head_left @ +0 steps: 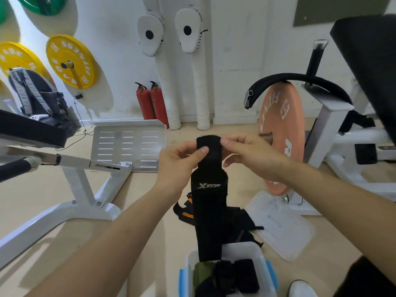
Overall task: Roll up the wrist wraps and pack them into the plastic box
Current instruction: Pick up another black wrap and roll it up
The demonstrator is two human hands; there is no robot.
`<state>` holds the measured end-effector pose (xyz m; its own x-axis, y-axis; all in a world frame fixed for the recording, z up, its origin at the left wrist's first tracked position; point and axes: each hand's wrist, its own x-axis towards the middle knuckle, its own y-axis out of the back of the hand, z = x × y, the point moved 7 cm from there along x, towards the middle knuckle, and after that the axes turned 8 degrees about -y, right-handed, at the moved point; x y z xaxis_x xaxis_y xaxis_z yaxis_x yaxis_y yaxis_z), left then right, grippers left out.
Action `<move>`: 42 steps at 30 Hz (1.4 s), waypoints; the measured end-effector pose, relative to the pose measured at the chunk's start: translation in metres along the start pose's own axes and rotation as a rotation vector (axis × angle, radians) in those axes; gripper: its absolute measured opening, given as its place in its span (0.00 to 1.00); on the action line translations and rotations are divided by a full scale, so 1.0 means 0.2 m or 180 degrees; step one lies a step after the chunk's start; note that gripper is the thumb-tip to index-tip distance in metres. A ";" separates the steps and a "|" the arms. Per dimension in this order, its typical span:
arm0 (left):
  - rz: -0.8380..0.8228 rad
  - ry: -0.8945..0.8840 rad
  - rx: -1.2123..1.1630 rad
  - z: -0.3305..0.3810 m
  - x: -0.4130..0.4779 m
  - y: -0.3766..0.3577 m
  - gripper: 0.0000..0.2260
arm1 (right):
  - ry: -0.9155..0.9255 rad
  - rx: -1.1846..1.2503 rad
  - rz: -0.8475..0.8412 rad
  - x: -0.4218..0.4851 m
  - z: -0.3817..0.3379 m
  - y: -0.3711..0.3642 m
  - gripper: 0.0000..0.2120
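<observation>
Partly done: box (246, 246), near centre on the floor, holds several rolled wraps (246, 275), one green, the rest black. In hand: one black wrap (211, 202), unrolled, top end pinched by left grip (182, 159) and right grip (246, 155), tail hanging down to the box's far rim; rolling looks barely begun. Outstanding, by my reckoning: this wrap, plus loose wraps (240, 219) heaped on the floor just beyond the box, one orange-striped; lid (282, 228) lies off, to the right.
</observation>
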<state>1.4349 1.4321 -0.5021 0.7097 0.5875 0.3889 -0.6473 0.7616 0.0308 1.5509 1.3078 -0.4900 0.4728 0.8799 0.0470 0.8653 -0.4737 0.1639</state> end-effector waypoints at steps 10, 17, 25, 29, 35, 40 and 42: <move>0.0437 0.0133 -0.0491 0.02 0.02 0.05 0.04 | 0.0165 -0.0429 0.0204 0.00 0.03 -0.02 0.19; 0.0630 0.0284 -0.0996 0.02 0.07 0.11 0.15 | -0.0090 -0.0203 0.0199 0.03 0.13 -0.06 0.11; 0.0019 -0.0290 -0.0164 0.10 0.07 0.16 0.09 | -0.0485 0.0626 0.0264 0.06 0.16 -0.08 0.08; -0.0173 -0.0337 0.0016 0.09 0.06 0.18 0.10 | -0.0491 0.0575 0.0234 0.06 0.16 -0.10 0.07; 0.0061 -0.0410 0.0166 0.08 0.07 0.22 0.07 | -0.0492 0.0504 -0.0036 0.04 0.14 -0.16 0.21; -0.0016 -0.0626 0.0203 0.10 0.07 0.19 0.16 | -0.0391 0.0462 0.0261 0.05 0.12 -0.16 0.05; -0.0190 -0.0664 0.0202 0.11 0.06 0.17 0.18 | -0.0405 0.0587 0.0260 0.05 0.13 -0.16 0.07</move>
<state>1.4161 1.4592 -0.4758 0.6786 0.4675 0.5665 -0.6268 0.7707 0.1148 1.5332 1.3303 -0.5211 0.5496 0.8322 -0.0738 0.8336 -0.5521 -0.0186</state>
